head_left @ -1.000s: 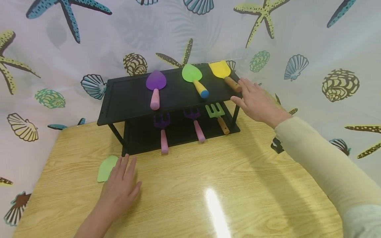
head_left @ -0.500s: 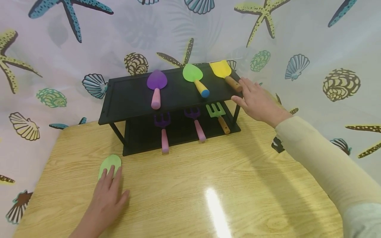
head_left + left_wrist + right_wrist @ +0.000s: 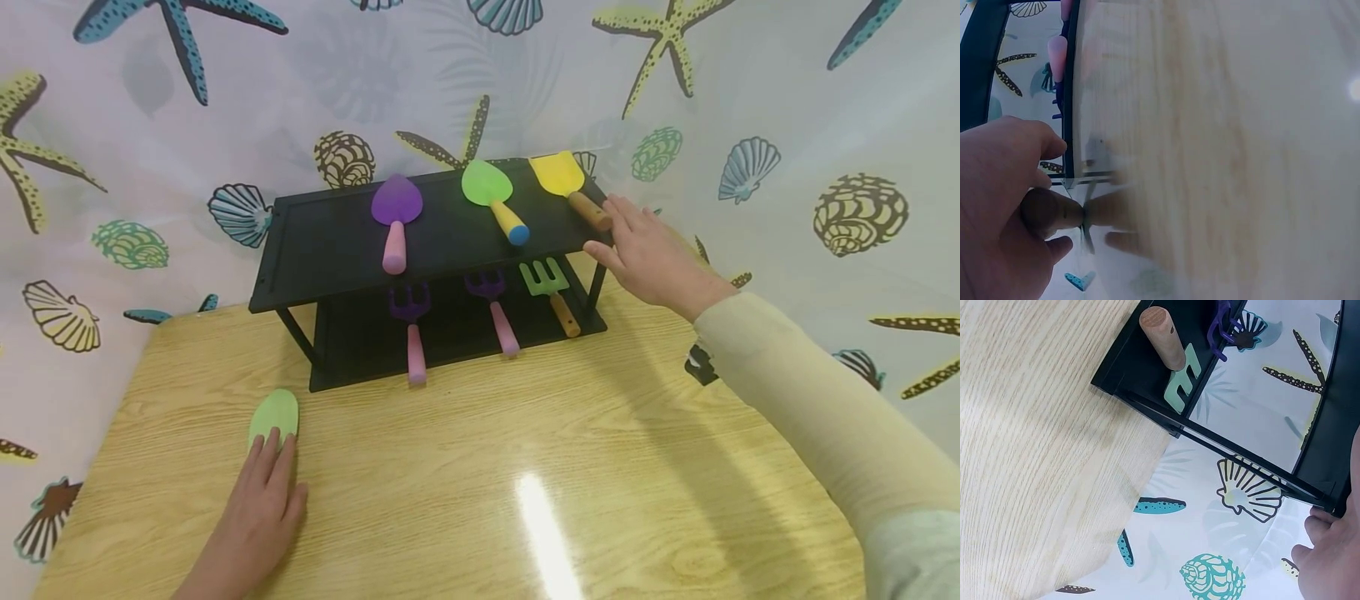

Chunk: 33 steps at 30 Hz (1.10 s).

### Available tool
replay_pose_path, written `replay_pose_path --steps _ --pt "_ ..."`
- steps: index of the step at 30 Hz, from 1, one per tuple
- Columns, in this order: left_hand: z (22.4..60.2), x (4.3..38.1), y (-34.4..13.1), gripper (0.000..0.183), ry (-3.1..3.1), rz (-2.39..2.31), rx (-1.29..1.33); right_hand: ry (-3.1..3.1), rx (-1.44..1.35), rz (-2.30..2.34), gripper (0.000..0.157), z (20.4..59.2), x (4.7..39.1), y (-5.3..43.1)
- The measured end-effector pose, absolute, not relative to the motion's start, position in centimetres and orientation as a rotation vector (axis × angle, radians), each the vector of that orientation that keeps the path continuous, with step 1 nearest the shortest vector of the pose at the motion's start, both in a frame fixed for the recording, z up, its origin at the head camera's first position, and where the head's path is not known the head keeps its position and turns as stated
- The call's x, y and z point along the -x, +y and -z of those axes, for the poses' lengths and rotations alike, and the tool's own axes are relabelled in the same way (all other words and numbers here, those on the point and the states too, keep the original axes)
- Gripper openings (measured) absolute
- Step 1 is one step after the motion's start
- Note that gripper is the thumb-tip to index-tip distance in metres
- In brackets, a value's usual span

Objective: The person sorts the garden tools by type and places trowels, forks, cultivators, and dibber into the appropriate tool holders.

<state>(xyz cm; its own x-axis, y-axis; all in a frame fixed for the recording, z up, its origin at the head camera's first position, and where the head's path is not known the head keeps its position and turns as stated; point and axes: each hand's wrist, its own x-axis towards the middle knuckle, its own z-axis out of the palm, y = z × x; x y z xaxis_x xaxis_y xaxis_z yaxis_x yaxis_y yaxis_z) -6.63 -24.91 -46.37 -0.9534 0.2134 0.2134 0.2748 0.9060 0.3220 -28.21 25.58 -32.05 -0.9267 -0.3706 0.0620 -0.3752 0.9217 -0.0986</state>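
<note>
A small trowel with a light green blade (image 3: 274,414) lies on the table at front left. My left hand (image 3: 251,517) is over its handle; in the left wrist view the wooden handle (image 3: 1054,211) sits between the curled fingers and thumb of that hand (image 3: 997,206). My right hand (image 3: 652,254) rests at the right end of the black two-tier rack (image 3: 322,242), fingers extended, close to the wooden handle of a yellow shovel (image 3: 558,175). Part of this hand (image 3: 1338,550) shows beside the rack's edge in the right wrist view.
On the upper shelf lie a purple trowel (image 3: 397,202) and a green trowel (image 3: 487,183). The lower shelf bears two purple forks (image 3: 416,354) (image 3: 504,329) and a green fork (image 3: 544,277). A patterned cloth (image 3: 525,75) hangs behind the wooden table (image 3: 450,467).
My left hand has moved left and towards me, from beside the green trowel onto its handle. The right hand stays at the rack's right end.
</note>
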Motion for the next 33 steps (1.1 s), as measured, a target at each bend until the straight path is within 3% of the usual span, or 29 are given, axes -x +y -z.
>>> replay_pose_path --steps 16,33 --pt "47.8 6.8 -25.2 0.048 -2.711 0.46 0.455 -3.041 -0.591 -0.171 0.086 32.0 28.3 25.6" --pt "47.9 7.1 -25.3 0.049 -2.632 0.357 0.467 -3.039 -0.589 -0.182 0.085 32.0 28.2 25.6"
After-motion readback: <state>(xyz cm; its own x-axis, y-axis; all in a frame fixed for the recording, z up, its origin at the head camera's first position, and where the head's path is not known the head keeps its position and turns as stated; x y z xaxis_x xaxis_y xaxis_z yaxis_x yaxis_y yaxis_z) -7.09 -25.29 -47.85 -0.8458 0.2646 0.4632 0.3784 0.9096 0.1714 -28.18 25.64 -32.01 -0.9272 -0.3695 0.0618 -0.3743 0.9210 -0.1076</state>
